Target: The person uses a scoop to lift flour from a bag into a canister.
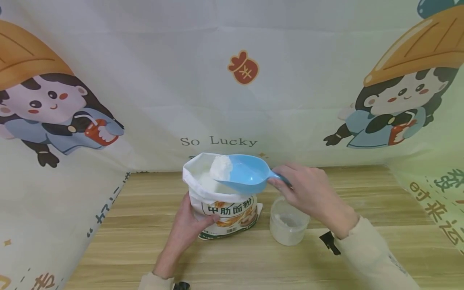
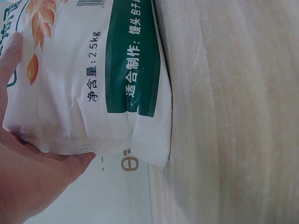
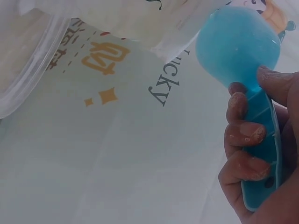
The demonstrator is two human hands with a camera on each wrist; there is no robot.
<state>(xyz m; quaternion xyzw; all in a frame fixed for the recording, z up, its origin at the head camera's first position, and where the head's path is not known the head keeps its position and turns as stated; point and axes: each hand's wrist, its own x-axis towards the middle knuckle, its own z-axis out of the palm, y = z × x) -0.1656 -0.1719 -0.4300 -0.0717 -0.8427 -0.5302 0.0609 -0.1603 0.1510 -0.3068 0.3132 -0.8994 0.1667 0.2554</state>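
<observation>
The blue scoop [image 1: 250, 174], bearing white powder [image 1: 221, 167], was held over the open flour bag [image 1: 228, 210] by the curled right hand [image 1: 308, 187] — the bag, set on the table [image 1: 145, 201], was clasped by the part-curled left hand [image 1: 188, 221].

Creased, pale printed sheeting [image 1: 174, 88] walled in a wood-grain tabletop [image 1: 145, 201].
Orange-hatted cartoon figures [image 1: 54, 100] flanked a red emblem [image 1: 244, 68] and the lettering "So Lucky" [image 1: 219, 141]; Chinese characters [image 1: 433, 208] ran down the right side, where the sheeting took on a greenish cast.
</observation>
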